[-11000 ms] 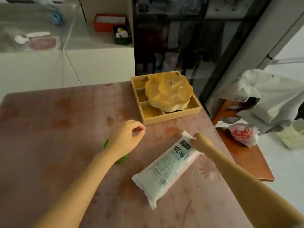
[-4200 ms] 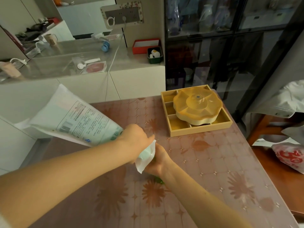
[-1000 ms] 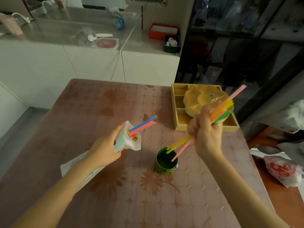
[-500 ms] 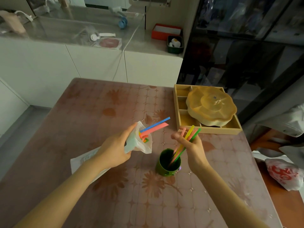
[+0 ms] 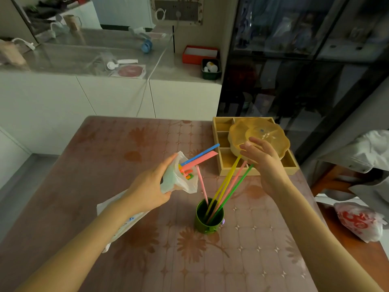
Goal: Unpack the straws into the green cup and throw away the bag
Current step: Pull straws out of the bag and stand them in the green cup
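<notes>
Straws point(image 5: 200, 154) stick out of the open mouth of the bag point(image 5: 187, 186), and my left grip point(image 5: 147, 190) holds that bag by its neck, fingers and thumb curled round the crumpled plastic. A blue one and a broad pink one reach up and away from this grip toward my other hand, and a few short coloured ends show just inside the mouth. The rest of the bag trails back under my left wrist, its far end down by the desk point(image 5: 263, 249).

My right grip point(image 5: 265, 163) is empty, its fingers loose and spread, and it hovers just over the tops of three more straws. I cannot tell whether the palm touches them. Below it and toward my left grip stands the green cup point(image 5: 208, 221), upright on the desk. In the cup lean a yellow straw point(image 5: 224, 184), a pink straw point(image 5: 230, 185) and a green straw point(image 5: 233, 190), all tilted toward my right grip. A second pink straw point(image 5: 202, 185) stands in the cup too, tilted the other way, its top near the mouth of the bag.

Beyond my right grip a wooden tray point(image 5: 223, 163) sits on the desk, with a yellow flower-shaped dish point(image 5: 265, 131) on it. Further out on that side a plastic bag with red print point(image 5: 357, 222) lies off the desk, with pale cloth point(image 5: 368, 150) heaped behind it.
</notes>
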A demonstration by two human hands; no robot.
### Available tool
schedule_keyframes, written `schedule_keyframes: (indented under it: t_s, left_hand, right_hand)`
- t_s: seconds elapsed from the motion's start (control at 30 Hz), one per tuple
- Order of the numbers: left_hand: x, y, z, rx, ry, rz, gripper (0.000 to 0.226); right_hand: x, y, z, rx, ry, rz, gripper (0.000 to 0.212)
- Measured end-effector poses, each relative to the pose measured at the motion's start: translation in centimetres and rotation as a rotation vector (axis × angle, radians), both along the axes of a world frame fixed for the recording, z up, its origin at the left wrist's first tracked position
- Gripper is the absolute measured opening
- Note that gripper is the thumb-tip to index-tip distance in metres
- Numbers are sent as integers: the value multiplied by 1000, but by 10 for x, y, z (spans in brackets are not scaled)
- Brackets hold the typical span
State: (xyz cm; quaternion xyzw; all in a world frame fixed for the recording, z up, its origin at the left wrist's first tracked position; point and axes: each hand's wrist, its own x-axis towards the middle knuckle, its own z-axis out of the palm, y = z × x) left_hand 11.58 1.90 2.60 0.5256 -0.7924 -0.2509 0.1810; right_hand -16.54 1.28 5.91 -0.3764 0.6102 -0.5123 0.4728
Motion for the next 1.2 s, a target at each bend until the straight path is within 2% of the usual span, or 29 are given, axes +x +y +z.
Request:
schedule_keyframes:
  t_s: [0.17, 0.27, 0.37, 0.43, 0.5, 0.57, 0.6, 0.7, 0.77, 0.8, 0.9, 0.97, 1.07, 1.2]
  left_hand:
    - [0, 0, 11, 1, 54, 11, 94]
    - [3, -1, 25, -22, 96, 39, 94]
    - [5, -1, 43, -59, 149, 85, 97]
    - [4, -1, 58, -99, 180, 100, 97]
    - [3, 0, 73, -135, 182, 97, 95]
    - [0, 0, 86, -191, 105, 83, 94]
    - [-2, 0, 92, -234, 31, 72, 93]
    - [-3, -1, 108, -385, -229, -1, 93]
    - [-5, 0, 121, -407, -392, -59, 95]
    - [-7, 0, 129, -414, -470, -89, 97]
    - [-22, -4, 152, -492, -705, -224, 101]
    - [-37, -9, 167, -553, -875, -343, 99]
    - [-62, -15, 186, -613, -1120, -474, 95]
    - [-78, -19, 193, -574, -1233, -513, 91]
  right_hand:
    - [-3, 2, 3, -46, 136, -61, 46]
    - [3, 12, 14, -215, 384, -176, 36]
    - [19, 21, 34, -353, 400, -148, 26]
    - [35, 26, 44, -332, 289, -37, 29]
    - [53, 27, 48, -223, 82, 132, 48]
    - [71, 25, 48, -145, -126, 245, 68]
    - [78, 24, 50, -163, -234, 262, 69]
    - [84, 18, 65, -316, -515, 126, 56]
    - [81, 15, 72, -366, -530, 17, 38]
    - [82, 13, 71, -328, -499, -26, 30]
    - [91, 13, 58, -69, -465, -57, 43]
    - [96, 16, 52, 52, -640, -19, 47]
    - [99, 19, 44, 109, -984, 19, 49]
    - [99, 22, 39, 179, -1219, 35, 50]
